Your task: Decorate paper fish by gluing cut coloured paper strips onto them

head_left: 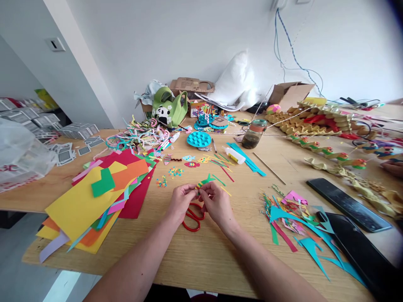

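Both hands meet near the middle of the table over a small green paper piece (206,181) with yellow stripes. My left hand (183,201) pinches its left end. Close beside it, my right hand (216,203) has its fingers closed on the same piece. Red-handled scissors (192,226) lie just below the fingertips, their blades hidden. Thin green, red and yellow strips (226,173) are scattered beyond the hands. Small paper fish (192,164) and piles of tiny paper dots (175,171) lie farther up. A white glue bottle (235,155) rests on its side at upper right.
Coloured paper sheets (75,205) are stacked at left. Paper scraps (292,214) and two phones (348,204) lie at right. A jar (253,134), a blue-green egg-carton piece (199,139) and a green bag (170,110) stand farther back. Someone's hand (393,167) shows at the right edge.
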A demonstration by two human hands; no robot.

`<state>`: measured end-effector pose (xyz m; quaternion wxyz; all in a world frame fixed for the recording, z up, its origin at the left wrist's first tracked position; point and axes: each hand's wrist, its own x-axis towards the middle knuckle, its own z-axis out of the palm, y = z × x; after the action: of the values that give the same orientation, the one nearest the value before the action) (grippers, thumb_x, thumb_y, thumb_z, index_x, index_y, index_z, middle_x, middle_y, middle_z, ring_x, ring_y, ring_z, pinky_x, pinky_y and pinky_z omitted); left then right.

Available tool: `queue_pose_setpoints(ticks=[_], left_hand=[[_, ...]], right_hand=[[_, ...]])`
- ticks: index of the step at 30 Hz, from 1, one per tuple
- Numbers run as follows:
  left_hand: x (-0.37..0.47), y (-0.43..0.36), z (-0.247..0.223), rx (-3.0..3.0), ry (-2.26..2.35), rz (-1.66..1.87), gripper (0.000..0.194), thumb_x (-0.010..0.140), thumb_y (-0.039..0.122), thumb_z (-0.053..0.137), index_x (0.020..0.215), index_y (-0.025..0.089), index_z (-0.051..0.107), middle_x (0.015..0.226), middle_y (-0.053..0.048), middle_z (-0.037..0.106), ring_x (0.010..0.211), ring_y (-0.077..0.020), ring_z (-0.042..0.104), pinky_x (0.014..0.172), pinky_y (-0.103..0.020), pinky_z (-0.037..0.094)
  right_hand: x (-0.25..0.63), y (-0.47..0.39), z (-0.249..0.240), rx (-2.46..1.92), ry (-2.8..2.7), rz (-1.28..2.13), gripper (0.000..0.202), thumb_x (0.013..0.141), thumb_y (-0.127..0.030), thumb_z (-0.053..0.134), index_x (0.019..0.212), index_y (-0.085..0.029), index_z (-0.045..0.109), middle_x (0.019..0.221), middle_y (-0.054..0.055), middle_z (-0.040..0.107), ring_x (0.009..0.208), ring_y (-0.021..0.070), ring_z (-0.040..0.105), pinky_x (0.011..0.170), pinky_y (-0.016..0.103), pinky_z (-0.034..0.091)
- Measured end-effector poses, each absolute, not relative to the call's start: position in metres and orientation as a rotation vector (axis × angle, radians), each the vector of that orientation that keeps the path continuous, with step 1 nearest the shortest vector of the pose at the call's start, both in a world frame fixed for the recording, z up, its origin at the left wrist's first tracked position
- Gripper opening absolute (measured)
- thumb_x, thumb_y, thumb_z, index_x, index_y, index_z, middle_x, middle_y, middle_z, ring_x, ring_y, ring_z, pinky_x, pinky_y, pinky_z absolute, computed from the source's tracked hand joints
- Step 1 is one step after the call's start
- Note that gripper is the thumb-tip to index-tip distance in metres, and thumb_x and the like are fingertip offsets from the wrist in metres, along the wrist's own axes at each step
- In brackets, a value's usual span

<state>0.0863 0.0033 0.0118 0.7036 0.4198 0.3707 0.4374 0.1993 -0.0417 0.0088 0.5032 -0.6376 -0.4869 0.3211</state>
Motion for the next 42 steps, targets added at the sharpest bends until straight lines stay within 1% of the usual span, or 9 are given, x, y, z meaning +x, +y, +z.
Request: queue_pose_setpoints(ticks=[3, 8, 15, 22, 28, 33, 42], left_hand=[[0.0857, 0.0032, 0.0126, 0.935, 0.825, 0.972, 0.018, 0.058, 0.024, 0.078, 0.072, 0.013, 0.073, 0.068, -0.004, 0.07, 0.061, -0.0137, 0.061, 0.069, -0.029, 0.052], [0.0856, 0.0028, 0.0133, 0.962, 0.818, 0.965, 0.018, 0.06, 0.029, 0.078, 0.07, 0.014, 0.073, 0.067, -0.003, 0.069, 0.063, -0.0138, 0.061, 0.07, -0.028, 0.052], [0.0862, 0.0032, 0.013, 0.992, 0.844, 0.998, 0.018, 0.06, 0.031, 0.08, 0.067, 0.016, 0.073, 0.064, -0.002, 0.068, 0.06, -0.0136, 0.06, 0.065, -0.026, 0.051], [0.085, 0.0046, 0.0133, 0.995, 0.846, 0.993, 0.019, 0.061, 0.032, 0.08, 0.069, 0.016, 0.074, 0.063, -0.002, 0.067, 0.059, -0.0136, 0.059, 0.064, -0.026, 0.051], [0.0848, 0.0058, 0.011, 1.003, 0.815, 0.959, 0.024, 0.059, 0.034, 0.082, 0.072, 0.015, 0.075, 0.063, -0.003, 0.068, 0.059, -0.0148, 0.061, 0.066, -0.028, 0.052], [0.0847, 0.0063, 0.0104, 1.009, 0.81, 0.953, 0.024, 0.06, 0.035, 0.081, 0.072, 0.015, 0.075, 0.063, -0.003, 0.068, 0.059, -0.0151, 0.061, 0.068, -0.029, 0.052], [0.0841, 0.0063, 0.0096, 1.002, 0.824, 0.95, 0.024, 0.059, 0.035, 0.081, 0.07, 0.015, 0.074, 0.06, -0.002, 0.066, 0.058, -0.0142, 0.06, 0.067, -0.028, 0.052]], right_hand=[[0.1992, -0.0419, 0.0098, -1.551, -1.19, 0.773, 0.017, 0.084, -0.036, 0.052, 0.08, -0.02, 0.055, 0.064, 0.0, 0.066, 0.037, 0.0114, 0.057, 0.036, 0.022, 0.041], [0.1991, -0.0422, 0.0106, -1.566, -1.206, 0.758, 0.018, 0.085, -0.038, 0.052, 0.079, -0.021, 0.056, 0.064, 0.0, 0.067, 0.04, 0.012, 0.058, 0.04, 0.023, 0.044], [0.1982, -0.0415, 0.0076, -1.545, -1.182, 0.761, 0.02, 0.084, -0.042, 0.055, 0.082, -0.022, 0.049, 0.062, -0.001, 0.066, 0.042, 0.0138, 0.059, 0.041, 0.024, 0.044], [0.1971, -0.0433, 0.0083, -1.528, -1.225, 0.738, 0.008, 0.084, -0.031, 0.049, 0.083, -0.023, 0.046, 0.069, 0.001, 0.068, 0.047, 0.0136, 0.061, 0.042, 0.023, 0.044], [0.1972, -0.0438, 0.0079, -1.501, -1.196, 0.778, 0.01, 0.085, -0.032, 0.048, 0.084, -0.023, 0.046, 0.071, 0.001, 0.069, 0.045, 0.013, 0.061, 0.041, 0.023, 0.046], [0.1973, -0.0432, 0.0079, -1.494, -1.186, 0.785, 0.011, 0.085, -0.033, 0.049, 0.083, -0.023, 0.046, 0.07, 0.001, 0.068, 0.05, 0.0145, 0.064, 0.041, 0.023, 0.046], [0.1965, -0.0435, 0.0063, -1.486, -1.164, 0.833, 0.014, 0.086, -0.036, 0.049, 0.085, -0.023, 0.045, 0.07, 0.0, 0.067, 0.04, 0.0121, 0.058, 0.036, 0.022, 0.044]])
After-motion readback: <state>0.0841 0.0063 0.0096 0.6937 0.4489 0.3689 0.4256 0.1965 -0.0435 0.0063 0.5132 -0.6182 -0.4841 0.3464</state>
